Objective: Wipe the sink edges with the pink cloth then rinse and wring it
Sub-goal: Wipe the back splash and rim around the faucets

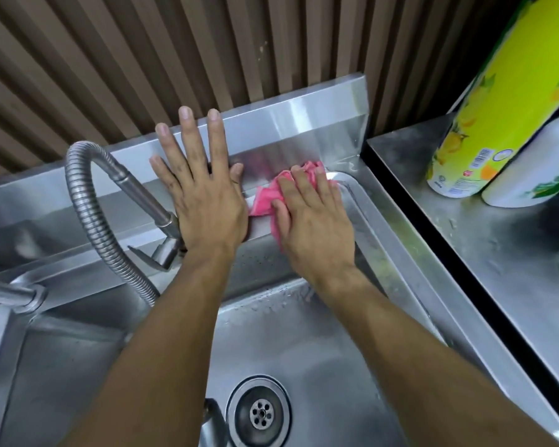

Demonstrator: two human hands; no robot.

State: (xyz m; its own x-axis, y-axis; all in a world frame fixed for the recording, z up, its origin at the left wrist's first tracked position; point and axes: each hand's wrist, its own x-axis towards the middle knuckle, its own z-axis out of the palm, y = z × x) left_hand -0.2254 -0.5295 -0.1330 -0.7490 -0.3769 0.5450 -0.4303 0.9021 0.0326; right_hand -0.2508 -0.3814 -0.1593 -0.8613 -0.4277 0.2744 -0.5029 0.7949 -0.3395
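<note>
— Pressed flat, fingers spread: the right hand [313, 217] pinned the pink cloth [268, 196] onto the sink [400, 240] back ledge, near its right corner.
— And the left hand [200, 191]?
— Splayed open, bare against the backsplash [288, 124], beside the faucet hose [88, 201].

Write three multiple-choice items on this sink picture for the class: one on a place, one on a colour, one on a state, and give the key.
1. Where does the cloth lie?
A. On the sink's back edge
B. Over the drain
C. On the counter

2. What colour is the tall bottle?
A. Blue
B. Yellow-green
C. Red

3. How is the left hand placed?
A. Gripping the hose
B. Flat, fingers spread
C. Clenched around the cloth

Key: 1 A, the right hand presses the cloth down on the back ledge near the corner. 2 B, its label is yellow-green with lemons. 3 B, it lies open against the steel back beside the tap.
</note>
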